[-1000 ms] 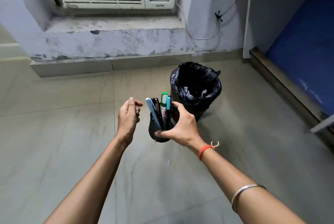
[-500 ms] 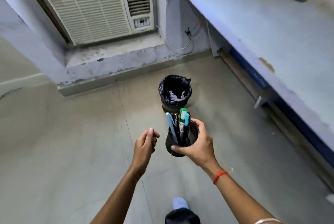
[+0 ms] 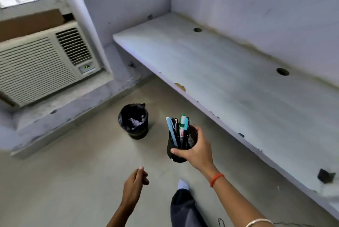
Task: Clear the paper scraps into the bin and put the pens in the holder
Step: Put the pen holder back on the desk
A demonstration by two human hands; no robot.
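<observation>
Head view: right hand [image 3: 197,150] grips the pen holder [image 3: 180,146] in mid-air, above the floor [image 3: 64,181].

Pens [image 3: 180,129] stand upright inside it; left hand [image 3: 134,186] hangs loose, fingers half curled, holding nothing. Bin [image 3: 133,121] sits on grey floor tiles, white paper scraps [image 3: 135,121] inside, well apart from the holder. Long pale desk [image 3: 229,80] runs along the right wall, air conditioner [image 3: 42,63] sits left. Desk's near end blurs; the dark lump there is hard to make out.
</observation>
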